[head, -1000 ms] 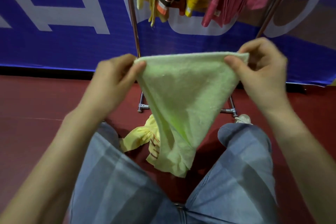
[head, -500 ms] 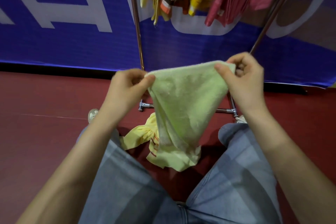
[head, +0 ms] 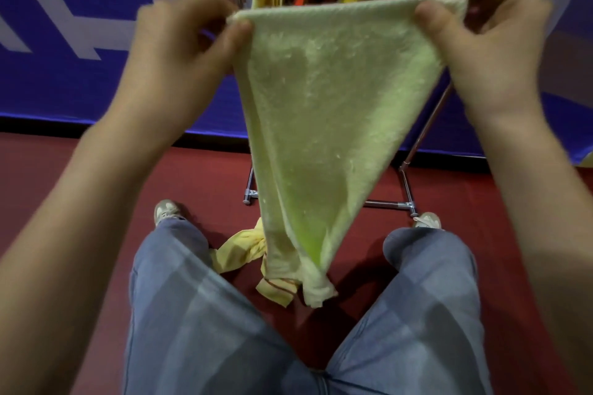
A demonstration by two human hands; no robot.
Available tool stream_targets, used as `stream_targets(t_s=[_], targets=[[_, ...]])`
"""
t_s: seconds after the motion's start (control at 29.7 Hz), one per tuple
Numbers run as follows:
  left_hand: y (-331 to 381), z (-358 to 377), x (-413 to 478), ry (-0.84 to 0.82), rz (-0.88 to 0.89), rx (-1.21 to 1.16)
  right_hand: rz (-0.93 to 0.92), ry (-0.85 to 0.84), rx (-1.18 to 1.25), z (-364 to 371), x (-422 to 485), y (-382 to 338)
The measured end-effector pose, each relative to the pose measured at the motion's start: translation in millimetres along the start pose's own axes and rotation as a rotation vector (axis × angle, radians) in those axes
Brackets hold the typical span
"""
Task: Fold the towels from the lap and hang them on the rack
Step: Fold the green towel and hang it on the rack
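Both forearms were raised before the person, the hands level and well apart; the left hand pinched one top corner of the pale green towel between thumb and curled fingers; the right hand pinched the other corner likewise, thumb on the near face; the top edge ran taut between them, and the cloth hung to a point between the knees, in front of the rack; a yellow towel lay low between the legs.
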State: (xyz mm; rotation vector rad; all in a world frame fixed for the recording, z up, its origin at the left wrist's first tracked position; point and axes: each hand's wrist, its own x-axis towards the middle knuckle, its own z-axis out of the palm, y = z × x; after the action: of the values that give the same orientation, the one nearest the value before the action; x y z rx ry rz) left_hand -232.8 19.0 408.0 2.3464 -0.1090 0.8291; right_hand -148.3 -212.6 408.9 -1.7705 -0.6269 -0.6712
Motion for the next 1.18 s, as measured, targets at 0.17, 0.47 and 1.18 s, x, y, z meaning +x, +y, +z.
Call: stream_targets(t_s=[0.17,0.47,1.18], targets=[[2.4,-7.1,0.9,0.035,-0.006,0.002,-0.018,-0.010,0.023,-0.8,-1.8,-4.0],[5.4,-5.2,-2.1,0.023,-0.010,-0.021,0.001,0.003,0.079,-4.5,-2.5,-5.7],[-1.6,70.6,-56.1,-0.093,-0.406,-0.322,0.389,-0.076,0.217,29.9,-82.0,24.5]])
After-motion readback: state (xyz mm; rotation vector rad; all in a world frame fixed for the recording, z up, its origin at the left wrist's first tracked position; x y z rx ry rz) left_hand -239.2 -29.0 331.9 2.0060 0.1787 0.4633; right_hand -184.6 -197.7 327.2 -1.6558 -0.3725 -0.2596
